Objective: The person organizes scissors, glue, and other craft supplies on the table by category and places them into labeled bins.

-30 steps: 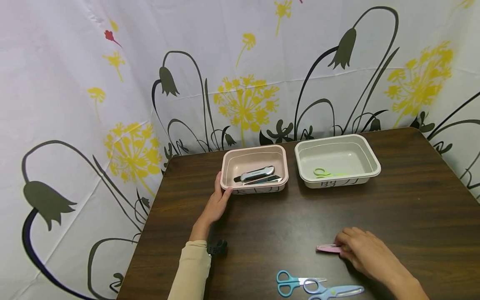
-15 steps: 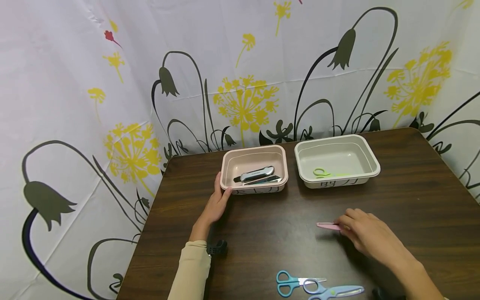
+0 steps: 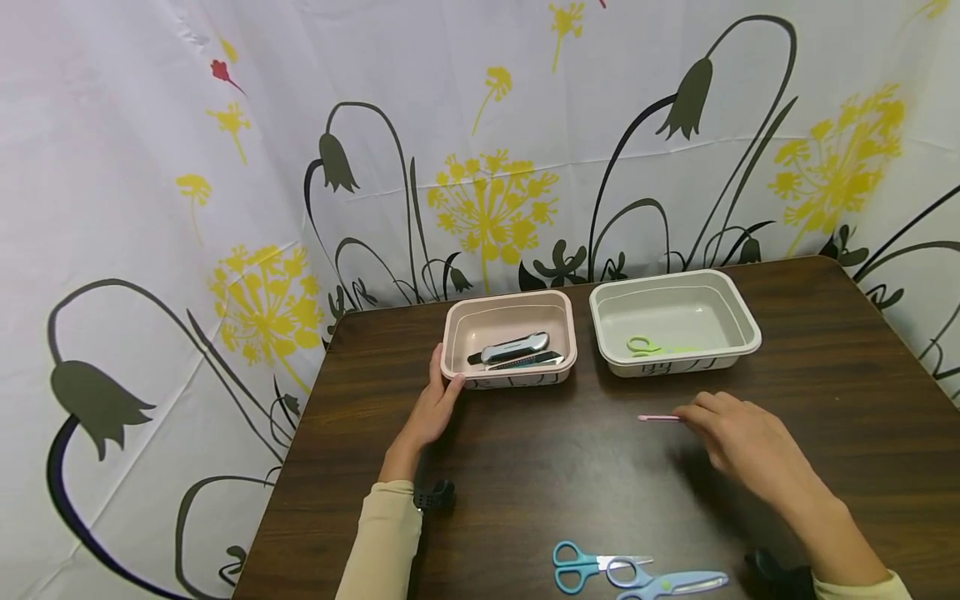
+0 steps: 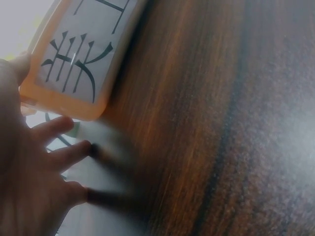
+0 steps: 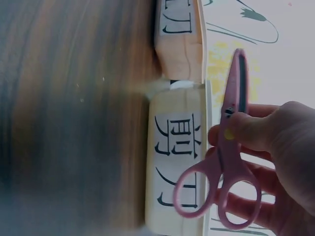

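Note:
Pink plastic scissors are pinched between the thumb and fingers of my right hand, raised over the table in front of the grey bin. In the right wrist view their blades are together, with both finger loops uncovered. My left hand touches the near left corner of the pink bin, its thumb at the front rim. Several fingers spread out loosely below that corner in the left wrist view. Inside the pink bin lie a grey box cutter and a slimmer one. Green scissors lie in the grey bin.
Blue-handled scissors and light blue scissors lie overlapping near the table's front. Both bins bear labels with black characters. A flower-patterned curtain hangs behind the brown wooden table.
My right hand has lifted the pink scissors from the table and carried them away from me, toward the grey bin. My left hand has stayed at the pink bin's corner.

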{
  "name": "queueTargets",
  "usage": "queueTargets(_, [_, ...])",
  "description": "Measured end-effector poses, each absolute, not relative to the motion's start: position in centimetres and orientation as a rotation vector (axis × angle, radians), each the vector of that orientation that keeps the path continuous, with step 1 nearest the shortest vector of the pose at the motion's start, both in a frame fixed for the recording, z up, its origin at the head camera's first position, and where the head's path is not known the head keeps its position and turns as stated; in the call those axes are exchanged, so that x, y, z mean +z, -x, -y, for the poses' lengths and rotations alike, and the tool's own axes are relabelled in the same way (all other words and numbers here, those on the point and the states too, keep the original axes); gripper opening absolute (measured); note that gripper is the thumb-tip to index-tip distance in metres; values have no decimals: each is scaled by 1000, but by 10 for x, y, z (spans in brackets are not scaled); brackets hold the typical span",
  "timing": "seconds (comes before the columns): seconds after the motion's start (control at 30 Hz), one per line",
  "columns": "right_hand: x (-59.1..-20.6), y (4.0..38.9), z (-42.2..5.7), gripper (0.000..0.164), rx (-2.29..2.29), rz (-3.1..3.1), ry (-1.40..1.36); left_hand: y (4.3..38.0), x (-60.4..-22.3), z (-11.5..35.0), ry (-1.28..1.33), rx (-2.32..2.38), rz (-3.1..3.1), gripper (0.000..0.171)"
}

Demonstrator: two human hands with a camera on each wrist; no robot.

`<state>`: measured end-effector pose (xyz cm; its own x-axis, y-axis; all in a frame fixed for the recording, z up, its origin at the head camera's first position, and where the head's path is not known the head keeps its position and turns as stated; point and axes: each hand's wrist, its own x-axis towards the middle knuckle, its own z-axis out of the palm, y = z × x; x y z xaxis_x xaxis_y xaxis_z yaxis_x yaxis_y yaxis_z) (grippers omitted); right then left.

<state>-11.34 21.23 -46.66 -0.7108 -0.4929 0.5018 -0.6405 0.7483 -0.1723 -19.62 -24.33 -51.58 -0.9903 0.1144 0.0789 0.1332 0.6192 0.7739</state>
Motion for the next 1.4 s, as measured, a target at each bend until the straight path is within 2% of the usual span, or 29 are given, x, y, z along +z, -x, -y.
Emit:
queueTargets(0.3, [-445,140,-215,46,416,2438,-791,197,-517,243,245,-1346,2783,71])
queueTargets(0.87, [-456,184,-220,44,360,2433,-756,196,-516,242,242,-1361,2779,72])
queueTargets(1.1, [-459,194,-219,38,347,2523,-774,195,-516,242,247,-1365,2768,72])
queueTargets(1.4, [-462,205,-221,38,379,2675,-821,193,-514,241,268,-1358,2769,71])
